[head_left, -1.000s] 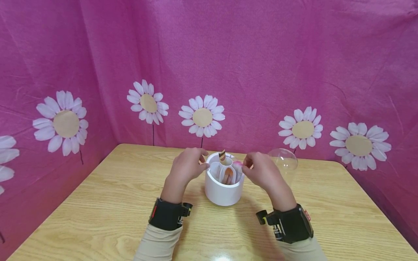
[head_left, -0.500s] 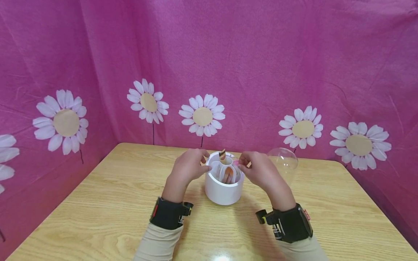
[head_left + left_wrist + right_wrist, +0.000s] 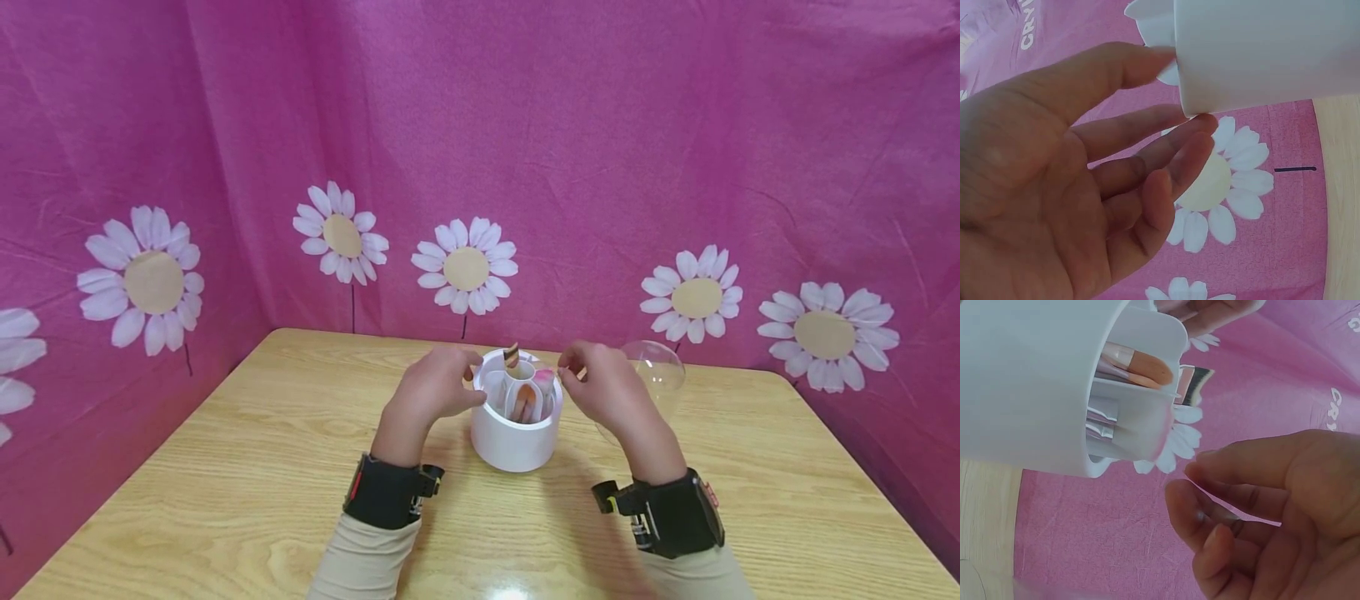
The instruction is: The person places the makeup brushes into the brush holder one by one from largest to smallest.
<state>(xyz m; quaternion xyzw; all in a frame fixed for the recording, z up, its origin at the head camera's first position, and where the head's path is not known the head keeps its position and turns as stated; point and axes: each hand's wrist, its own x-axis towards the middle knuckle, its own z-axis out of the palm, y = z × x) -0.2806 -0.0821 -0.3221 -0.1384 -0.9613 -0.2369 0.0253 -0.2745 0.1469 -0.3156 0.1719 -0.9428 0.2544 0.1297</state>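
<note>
A white round makeup brush holder (image 3: 514, 446) with an inner divider stands on the table. Several makeup brushes stand in it: an orange-brown one (image 3: 527, 398), a striped dark-and-tan one (image 3: 512, 356) and pink-tipped ones (image 3: 1145, 431). My left hand (image 3: 433, 383) grips the holder's left rim, thumb and fingertips at its edge in the left wrist view. To the right of the holder, my right hand (image 3: 603, 385) is apart from the rim and brushes. Its fingers are loosely bent, thumb and index tips close together, with nothing visible between them.
A transparent domed cover (image 3: 660, 367) stands on the table behind my right hand, partly hidden by it. The wooden table (image 3: 247, 467) reaches to a pink cloth backdrop (image 3: 570, 167) with white flowers on the far and left sides.
My right hand was at the pink-tipped brushes and has drawn back to the right, leaving them in the holder. My left hand stays at the rim, with its thumb slightly shifted.
</note>
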